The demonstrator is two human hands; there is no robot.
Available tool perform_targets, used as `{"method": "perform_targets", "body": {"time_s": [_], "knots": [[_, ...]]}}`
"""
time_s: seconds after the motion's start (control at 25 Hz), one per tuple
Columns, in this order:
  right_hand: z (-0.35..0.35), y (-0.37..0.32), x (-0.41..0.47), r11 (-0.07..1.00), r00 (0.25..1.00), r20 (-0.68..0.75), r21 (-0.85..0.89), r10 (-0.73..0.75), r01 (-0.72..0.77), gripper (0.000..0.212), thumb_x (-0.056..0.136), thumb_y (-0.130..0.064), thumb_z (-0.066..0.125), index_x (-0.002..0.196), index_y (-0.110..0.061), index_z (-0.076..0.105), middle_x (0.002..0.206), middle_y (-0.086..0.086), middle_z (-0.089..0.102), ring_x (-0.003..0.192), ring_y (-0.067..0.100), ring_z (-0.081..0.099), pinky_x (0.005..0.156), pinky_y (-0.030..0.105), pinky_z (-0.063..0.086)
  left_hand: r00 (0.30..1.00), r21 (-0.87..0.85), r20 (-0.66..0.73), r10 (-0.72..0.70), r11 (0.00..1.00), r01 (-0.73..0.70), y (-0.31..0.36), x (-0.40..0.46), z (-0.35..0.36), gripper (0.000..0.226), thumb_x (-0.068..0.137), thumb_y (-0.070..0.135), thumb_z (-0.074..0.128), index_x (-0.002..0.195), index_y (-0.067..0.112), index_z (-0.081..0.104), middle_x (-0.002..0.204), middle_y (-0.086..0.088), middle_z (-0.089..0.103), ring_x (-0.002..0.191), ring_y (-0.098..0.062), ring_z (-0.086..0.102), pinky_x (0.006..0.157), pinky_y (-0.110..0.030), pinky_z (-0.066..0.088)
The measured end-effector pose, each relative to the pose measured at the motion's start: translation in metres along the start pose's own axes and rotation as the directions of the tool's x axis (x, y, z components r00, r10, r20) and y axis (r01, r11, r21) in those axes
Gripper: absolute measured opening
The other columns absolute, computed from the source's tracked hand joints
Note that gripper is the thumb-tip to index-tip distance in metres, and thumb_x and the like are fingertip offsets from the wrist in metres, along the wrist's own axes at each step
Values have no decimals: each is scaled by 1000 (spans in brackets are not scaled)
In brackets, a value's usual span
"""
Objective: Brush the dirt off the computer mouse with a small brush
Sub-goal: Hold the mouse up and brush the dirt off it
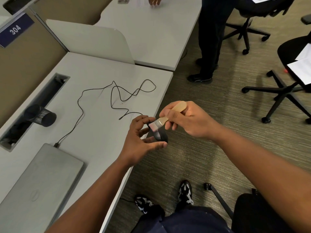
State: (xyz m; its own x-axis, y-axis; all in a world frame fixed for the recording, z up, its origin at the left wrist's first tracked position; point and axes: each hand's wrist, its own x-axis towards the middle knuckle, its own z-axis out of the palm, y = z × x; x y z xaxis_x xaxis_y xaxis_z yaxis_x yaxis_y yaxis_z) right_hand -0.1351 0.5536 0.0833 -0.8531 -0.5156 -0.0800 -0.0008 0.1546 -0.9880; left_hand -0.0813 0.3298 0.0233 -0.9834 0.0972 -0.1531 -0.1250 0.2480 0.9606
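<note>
Fingers of left hand [141, 142] pinch glossy black mouse [160, 134] — right hand [183, 119] grips wooden-handled brush [165, 119].

My desk [94, 140] is pale grey, its cable trough [33, 106] set along a tan partition [21, 64]. A white divider [90, 39] parts it from the next desk [159, 39]. Striped grey-brown carpet [193, 157] lies underfoot. Black swivel chairs [282, 93] stand to my right. Light is even and soft.
</note>
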Motion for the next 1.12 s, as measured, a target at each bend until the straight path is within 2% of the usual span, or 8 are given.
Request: {"method": "perform_targets", "body": {"time_s": [0.16, 0.32, 0.52, 0.68, 0.76, 0.84, 1.0, 1.12], "knots": [[6, -9, 3, 988, 992, 122, -156, 13, 6, 28, 103, -39, 57, 113, -19, 73, 91, 4, 77, 87, 20, 73, 76, 36, 61, 1000, 58, 10, 15, 998, -15, -1, -1, -1, 87, 63, 13, 101, 128, 49, 54, 144, 21, 43, 129, -14, 59, 87, -19, 59], [3, -17, 3, 971, 976, 193, -233, 103, -56, 27, 105, -32, 56, 104, -12, 75, 84, 13, 76, 83, 32, 72, 75, 34, 56, 998, 118, 37, 57, 991, -61, 0, -3, -2, 86, 64, 16, 101, 124, 57, 54, 136, 33, 42, 123, 3, 58, 86, -14, 56], [6, -21, 5, 964, 984, 173, -264, 32, 15, 26, 105, -40, 54, 110, -23, 73, 92, 0, 76, 87, 17, 72, 81, 40, 61, 998, 144, 58, 9, 989, -18, 4, -4, -1, 99, 61, 17, 103, 110, 82, 45, 131, 42, 38, 125, -6, 57, 89, -16, 58], [4, -21, 6, 955, 957, 260, -293, 127, -47, 22, 105, -35, 56, 105, -22, 74, 89, 7, 77, 85, 27, 73, 83, 48, 61, 998, 165, 53, 29, 986, -38, 1, -4, -2, 99, 61, 17, 103, 128, 62, 46, 136, 34, 41, 126, -10, 58, 93, -21, 59], [0, -24, 5, 968, 965, 242, -247, 99, -38, 23, 105, -35, 56, 104, -20, 74, 88, 6, 76, 83, 24, 73, 79, 41, 61, 999, 154, 51, 11, 988, -19, -2, -3, -3, 98, 61, 16, 103, 132, 53, 47, 136, 32, 42, 126, -12, 59, 92, -22, 60], [-2, -23, 5, 971, 976, 208, -238, 66, -15, 25, 104, -39, 55, 109, -23, 73, 92, 2, 75, 82, 14, 71, 75, 31, 59, 998, 133, 59, -12, 991, 4, -1, -3, -4, 98, 62, 15, 103, 130, 57, 47, 136, 34, 42, 126, -12, 59, 89, -20, 60], [-5, -13, 3, 990, 975, 203, -129, 87, -61, 29, 105, -31, 55, 111, -9, 73, 89, 12, 75, 81, 27, 70, 72, 26, 55, 998, 101, 43, -42, 994, 38, -4, -3, -6, 99, 62, 13, 102, 139, 47, 49, 148, 18, 44, 129, -18, 59, 92, -24, 61], [-10, -8, -4, 996, 981, 171, -14, 91, -90, 27, 105, -24, 53, 113, -4, 71, 86, 12, 74, 70, 15, 65, 61, 15, 48, 997, 59, 36, -63, 996, 61, -5, -2, -7, 100, 61, 16, 102, 139, 48, 51, 152, 13, 44, 131, -22, 58, 93, -29, 62]]}}
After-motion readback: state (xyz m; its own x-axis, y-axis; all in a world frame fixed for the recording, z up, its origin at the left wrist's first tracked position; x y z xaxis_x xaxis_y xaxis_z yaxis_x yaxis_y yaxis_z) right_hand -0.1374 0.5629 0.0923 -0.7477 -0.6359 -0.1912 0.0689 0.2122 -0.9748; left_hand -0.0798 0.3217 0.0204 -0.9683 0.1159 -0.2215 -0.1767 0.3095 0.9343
